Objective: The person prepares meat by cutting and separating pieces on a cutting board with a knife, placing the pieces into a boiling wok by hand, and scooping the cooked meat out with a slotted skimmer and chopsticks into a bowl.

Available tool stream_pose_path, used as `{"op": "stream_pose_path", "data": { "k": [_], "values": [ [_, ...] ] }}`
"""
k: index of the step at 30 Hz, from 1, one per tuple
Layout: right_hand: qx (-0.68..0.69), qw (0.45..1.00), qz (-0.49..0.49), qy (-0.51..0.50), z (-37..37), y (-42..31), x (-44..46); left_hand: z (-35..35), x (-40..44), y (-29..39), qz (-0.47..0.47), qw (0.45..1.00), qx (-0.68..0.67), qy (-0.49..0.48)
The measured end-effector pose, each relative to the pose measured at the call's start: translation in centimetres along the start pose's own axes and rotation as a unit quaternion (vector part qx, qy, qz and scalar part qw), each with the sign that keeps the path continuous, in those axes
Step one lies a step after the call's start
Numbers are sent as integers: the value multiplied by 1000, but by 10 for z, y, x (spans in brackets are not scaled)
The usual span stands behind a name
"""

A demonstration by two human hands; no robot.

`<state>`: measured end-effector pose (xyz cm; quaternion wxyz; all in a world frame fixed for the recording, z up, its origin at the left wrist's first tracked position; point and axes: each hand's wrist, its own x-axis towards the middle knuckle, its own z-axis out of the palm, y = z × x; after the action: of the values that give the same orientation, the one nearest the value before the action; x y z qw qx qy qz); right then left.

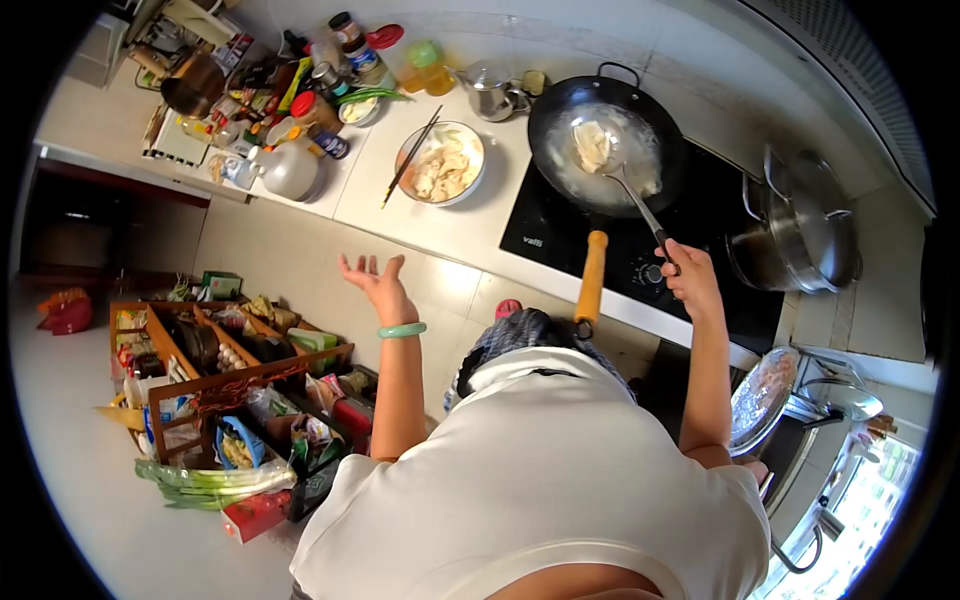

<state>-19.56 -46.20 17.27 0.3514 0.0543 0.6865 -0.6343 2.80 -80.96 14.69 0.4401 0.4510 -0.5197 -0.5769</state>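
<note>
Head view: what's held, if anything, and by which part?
The right grip holds the cooking utensil by its dark handle; the left grip is open and empty.

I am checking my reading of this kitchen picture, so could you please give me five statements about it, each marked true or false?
1. The wok stands on the black cooktop. True.
2. The left hand grips the wok's handle. False: it is raised and empty, away from the wok.
3. The right hand holds a long-handled utensil. True.
4. The green bracelet is on the right wrist. False: it is on the left wrist.
5. The chopsticks lie across the rim of the bowl. True.
</note>
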Motion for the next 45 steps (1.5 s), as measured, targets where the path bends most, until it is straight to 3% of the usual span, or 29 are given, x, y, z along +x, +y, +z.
{"op": "stream_pose_path", "data": {
  "k": [9,11,12,13,14,17,21,23,24,26,28,30,32,34,36,40,45],
  "values": [
    [-106,990,-18,-95,101,-66,18,-4,31,2,-107,990,-59,-73],
    [-256,962,-59,-68,133,-67,41,-6,42,3,-100,990,-47,-86],
    [-259,962,-57,-65,146,-62,53,-8,48,3,-87,991,-36,-98],
    [-407,888,-213,-23,158,-54,65,-10,55,2,-91,990,-38,-98],
    [-534,766,-357,18,168,-50,72,-13,62,2,-93,990,-37,-95],
    [-610,719,-331,35,198,-57,63,-23,80,-5,-101,990,-29,-90],
    [-613,713,-333,67,188,-58,53,-25,94,-9,-109,990,-24,-90],
    [-458,851,-250,61,164,-71,41,-19,97,-11,-106,990,-35,-88],
    [-339,931,-117,61,150,-74,38,-16,99,-13,-111,988,-38,-100],
    [-177,979,-86,62,113,-68,24,-9,100,-18,-130,976,-74,-156],
    [-146,970,-126,146,82,-51,13,7,90,-11,-151,967,-77,-189],
    [-216,938,-159,222,54,-35,10,24,78,-2,-172,956,-75,-224],
    [-437,785,-266,350,32,-24,11,42,67,3,-173,948,-74,-256],
    [-470,757,-261,371,12,-12,23,53,58,7,-172,942,-67,-281],
    [-544,674,-259,427,0,-5,35,64,51,10,-168,927,-75,-326],
    [-594,666,-205,402,0,-6,52,70,42,14,-156,922,-63,-350],
    [-544,726,-219,360,7,-8,77,65,43,11,-155,927,-49,-339]
  ]
}}
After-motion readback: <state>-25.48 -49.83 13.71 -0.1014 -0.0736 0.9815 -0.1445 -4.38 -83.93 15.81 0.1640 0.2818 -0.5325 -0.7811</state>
